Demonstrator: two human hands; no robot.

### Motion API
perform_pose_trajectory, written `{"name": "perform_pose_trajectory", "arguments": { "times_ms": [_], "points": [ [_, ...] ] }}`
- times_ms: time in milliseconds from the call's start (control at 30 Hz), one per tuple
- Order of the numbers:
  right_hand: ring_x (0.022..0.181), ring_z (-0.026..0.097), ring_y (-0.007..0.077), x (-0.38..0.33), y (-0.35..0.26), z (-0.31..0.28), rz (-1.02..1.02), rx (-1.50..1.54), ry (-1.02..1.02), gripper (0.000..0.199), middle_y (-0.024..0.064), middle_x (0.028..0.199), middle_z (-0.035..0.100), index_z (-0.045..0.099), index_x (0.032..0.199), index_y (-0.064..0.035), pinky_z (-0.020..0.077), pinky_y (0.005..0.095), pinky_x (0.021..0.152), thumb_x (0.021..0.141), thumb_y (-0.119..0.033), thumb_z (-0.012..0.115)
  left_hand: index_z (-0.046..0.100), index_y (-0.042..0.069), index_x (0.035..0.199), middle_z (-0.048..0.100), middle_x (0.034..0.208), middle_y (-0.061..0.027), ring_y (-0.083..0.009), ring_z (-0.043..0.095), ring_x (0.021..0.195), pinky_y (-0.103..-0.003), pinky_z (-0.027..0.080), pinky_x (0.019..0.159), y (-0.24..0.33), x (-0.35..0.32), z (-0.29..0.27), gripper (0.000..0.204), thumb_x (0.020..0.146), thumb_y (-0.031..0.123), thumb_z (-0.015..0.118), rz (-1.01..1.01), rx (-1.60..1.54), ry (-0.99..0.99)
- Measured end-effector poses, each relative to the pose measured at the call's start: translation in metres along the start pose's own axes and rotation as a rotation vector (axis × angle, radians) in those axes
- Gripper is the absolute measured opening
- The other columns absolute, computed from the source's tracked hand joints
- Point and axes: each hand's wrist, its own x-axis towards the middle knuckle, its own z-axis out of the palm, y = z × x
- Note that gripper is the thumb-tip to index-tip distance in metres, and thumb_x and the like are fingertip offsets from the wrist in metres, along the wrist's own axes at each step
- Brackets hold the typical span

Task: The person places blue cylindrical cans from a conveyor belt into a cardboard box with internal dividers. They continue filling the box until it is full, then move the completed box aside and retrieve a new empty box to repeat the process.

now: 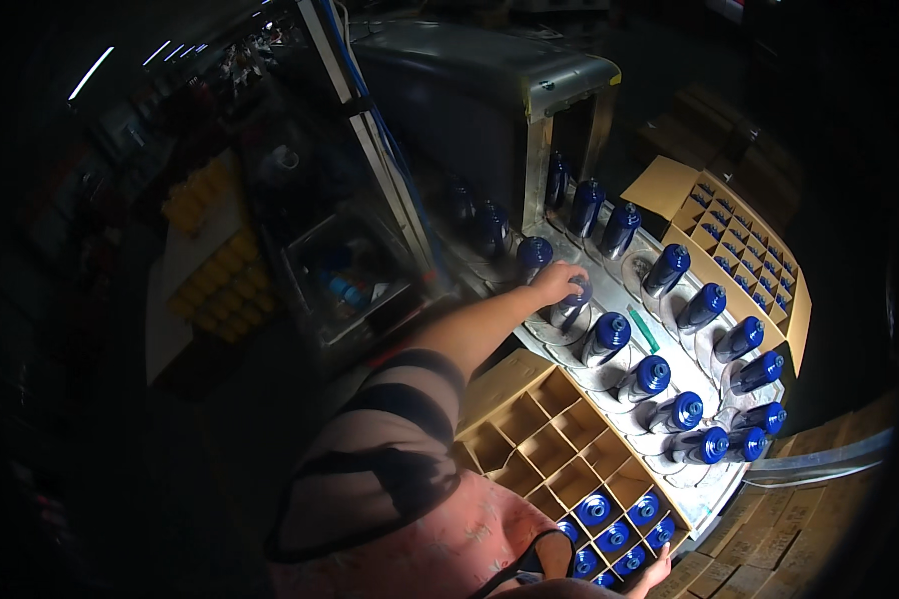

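My left hand [563,283] reaches over the conveyor with its fingers closed round the top of a blue bottle [571,311]. This bottle stands upright in the row nearest me, between two others like it. Each has a shiny blue domed shoulder and a small nozzle. Against my body, a divided cardboard box [549,451] leans beside the conveyor. Several blue bottles [593,510] fill its near compartments, nozzles up, and its far compartments are bare. At the box's near right corner, my right hand [653,573] grips the edge; part of it is hidden.
The looping conveyor [684,369] carries several more bottles and comes from a metal tunnel [569,85]. A green strip [644,329] lies in its middle. Beyond stands another divided box [739,250] of blue-topped items. A metal post [375,140] rises at left; flat cartons [769,529] lie lower right.
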Motion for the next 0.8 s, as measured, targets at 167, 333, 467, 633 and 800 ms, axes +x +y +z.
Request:
{"name": "perform_pose_trajectory", "arguments": {
  "times_ms": [167,333,467,633,800],
  "points": [
    [0.074,0.058,0.0186,-0.008,-0.014,0.002,0.049,-0.073,0.102,0.038,0.0095,0.089,0.068,0.068,0.092,0.0045,0.0485,0.0335,0.073,0.091,-0.033,0.066,0.063,0.016,0.117,0.061,0.108,-0.0158,-0.0338,0.057,0.106,-0.040,0.046,0.092,0.018,-0.014,-0.008,0.042,0.076,0.018,0.075,0.007,-0.080,0.141],
    [0.072,0.058,0.0196,-0.022,-0.032,-0.002,0.029,-0.182,0.086,0.044,0.0115,0.086,0.069,0.069,0.088,0.0060,0.0492,0.0352,0.072,0.089,-0.038,0.067,0.063,0.013,0.116,0.061,0.107,-0.0138,-0.0297,0.058,0.103,-0.037,0.047,0.092,0.016,-0.092,-0.020,0.038,0.079,0.014,0.072,0.062,-0.251,0.081],
    [0.078,0.062,0.0244,-0.015,-0.044,-0.006,0.216,-0.450,0.170,0.056,0.0162,0.093,0.071,0.070,0.095,0.0067,0.0491,0.0374,0.078,0.085,-0.049,0.067,0.064,0.013,0.116,0.062,0.107,-0.0144,-0.0298,0.058,0.104,-0.038,0.047,0.091,-0.010,-0.202,-0.045,0.038,0.080,0.018,0.072,-0.222,-0.201,0.030],
    [0.083,0.063,0.0247,-0.007,-0.048,-0.011,0.456,-0.580,0.241,0.059,0.0154,0.098,0.071,0.070,0.103,0.0038,0.0493,0.0374,0.081,0.086,-0.052,0.065,0.061,0.005,0.121,0.062,0.122,-0.0146,-0.0293,0.059,0.112,-0.038,0.044,0.098,-0.022,-0.340,-0.093,0.046,0.087,0.035,0.066,-0.570,-0.147,-0.120],
    [0.085,0.064,0.0330,-0.024,-0.073,-0.012,0.383,-0.707,0.240,0.067,0.0180,0.097,0.070,0.070,0.097,0.0015,0.0484,0.0423,0.080,0.082,-0.063,0.062,0.051,0.001,0.133,0.056,0.132,-0.0180,-0.0296,0.053,0.124,-0.036,0.039,0.105,-0.007,-0.390,-0.120,0.069,0.089,0.053,0.059,-0.659,-0.315,-0.286]
  ]
}}
